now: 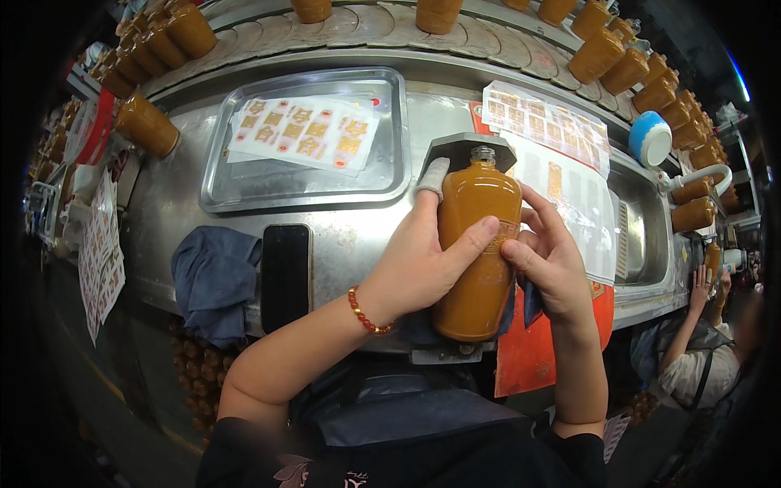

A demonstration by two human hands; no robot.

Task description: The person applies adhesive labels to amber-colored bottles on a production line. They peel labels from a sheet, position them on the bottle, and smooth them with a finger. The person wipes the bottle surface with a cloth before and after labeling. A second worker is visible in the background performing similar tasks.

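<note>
The glossy brown bottle (478,207), with a bare clear neck, was held above the front of the steel bench (350,236), the left hand (431,256) curled round its left side, thumb across the front, the right hand (551,256) half closed with thumb and bent fingers against its right side. It partly hid a dark angular block (451,148); leftward lay a phone (286,276), a blue cloth (213,281) and a steel tray (305,193) of label sheets (301,134), rightward more sheets (545,122), a red board (529,358) and a sink (651,240). Beyond curved a slatted conveyor (358,37) bearing more bottles (439,15), with a co-worker (700,374) at the right.
</note>
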